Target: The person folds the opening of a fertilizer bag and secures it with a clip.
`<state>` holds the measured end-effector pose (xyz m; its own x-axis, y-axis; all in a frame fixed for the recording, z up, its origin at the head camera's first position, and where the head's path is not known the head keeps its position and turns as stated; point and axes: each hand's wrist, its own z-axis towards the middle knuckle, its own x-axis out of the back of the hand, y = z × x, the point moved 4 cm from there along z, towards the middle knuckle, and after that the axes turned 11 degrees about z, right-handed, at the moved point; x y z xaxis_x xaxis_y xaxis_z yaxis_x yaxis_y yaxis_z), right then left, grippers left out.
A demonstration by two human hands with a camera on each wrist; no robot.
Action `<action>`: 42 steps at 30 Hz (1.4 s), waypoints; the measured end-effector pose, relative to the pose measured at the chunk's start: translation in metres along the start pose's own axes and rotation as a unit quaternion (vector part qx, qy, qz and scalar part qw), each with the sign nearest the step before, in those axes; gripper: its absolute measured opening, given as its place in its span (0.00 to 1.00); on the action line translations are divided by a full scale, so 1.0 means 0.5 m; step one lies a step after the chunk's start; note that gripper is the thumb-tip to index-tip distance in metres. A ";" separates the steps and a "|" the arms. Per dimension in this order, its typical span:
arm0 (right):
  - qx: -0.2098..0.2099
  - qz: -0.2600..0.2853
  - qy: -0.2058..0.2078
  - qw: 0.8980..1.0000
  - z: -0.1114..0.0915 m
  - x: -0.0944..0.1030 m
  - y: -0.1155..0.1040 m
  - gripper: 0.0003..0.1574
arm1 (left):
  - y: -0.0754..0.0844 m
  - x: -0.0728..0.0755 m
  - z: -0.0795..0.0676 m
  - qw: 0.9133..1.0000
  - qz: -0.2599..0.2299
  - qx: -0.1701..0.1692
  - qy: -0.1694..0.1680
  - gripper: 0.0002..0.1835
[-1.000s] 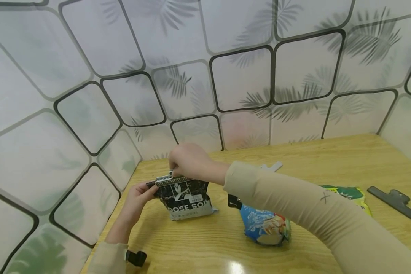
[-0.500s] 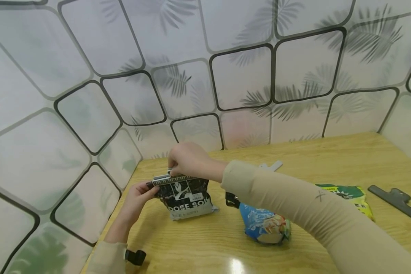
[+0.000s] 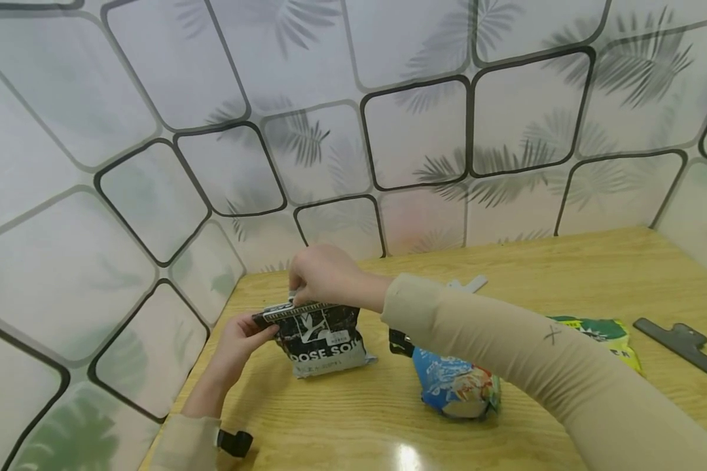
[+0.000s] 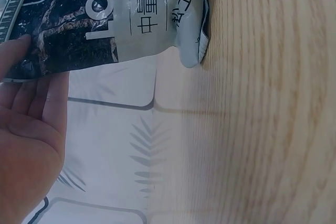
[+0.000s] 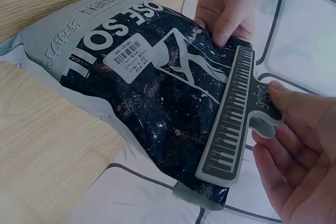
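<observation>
A black and grey bag of soil point(image 3: 318, 343), lettered "LOOSE SOIL", stands on the wooden table at the left in the head view. Across its folded top lies a long clip point(image 5: 231, 121) with a piano-key pattern. My right hand point(image 3: 330, 278) pinches the handle of this clip between thumb and fingers, as the right wrist view shows. At the bag's upper left corner, my left hand point(image 3: 238, 347) pinches the edge, thumb in front and fingers behind. The bag's bottom touches the table in the left wrist view point(image 4: 157, 19).
Right of the bag lies a blue packet point(image 3: 453, 386) with a black clip point(image 3: 399, 341) at its top. A green and yellow packet point(image 3: 609, 337) is partly hidden by my right sleeve. Farther off are a dark grey clip point(image 3: 677, 347) and a white clip-like piece point(image 3: 474, 284).
My left hand has shifted slightly at the bag's corner. The right hand and clip have moved a little left and stay on the bag's top edge.
</observation>
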<state>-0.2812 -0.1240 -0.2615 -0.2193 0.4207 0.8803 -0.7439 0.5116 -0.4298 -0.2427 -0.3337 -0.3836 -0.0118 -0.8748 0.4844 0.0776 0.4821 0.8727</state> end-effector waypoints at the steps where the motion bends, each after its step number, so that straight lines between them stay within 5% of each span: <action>1: -0.002 0.001 -0.001 1.000 0.000 0.000 0.001 0.09 | -0.001 0.000 0.000 1.000 0.001 0.001 -0.002 0.11; 20: -0.001 0.041 -0.012 0.999 -0.009 -0.014 0.018 0.13 | -0.005 -0.003 -0.003 1.000 -0.003 0.001 0.001 0.08; 42: 0.009 -0.001 -0.008 1.000 -0.017 -0.025 0.021 0.15 | -0.010 -0.006 0.003 1.000 -0.002 0.004 0.004 0.10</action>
<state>-0.2807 -0.1175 -0.2788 -0.2283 0.4077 0.8841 -0.7550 0.4993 -0.4251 -0.2443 -0.3333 -0.3894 -0.0031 -0.8767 0.4811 0.0704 0.4797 0.8746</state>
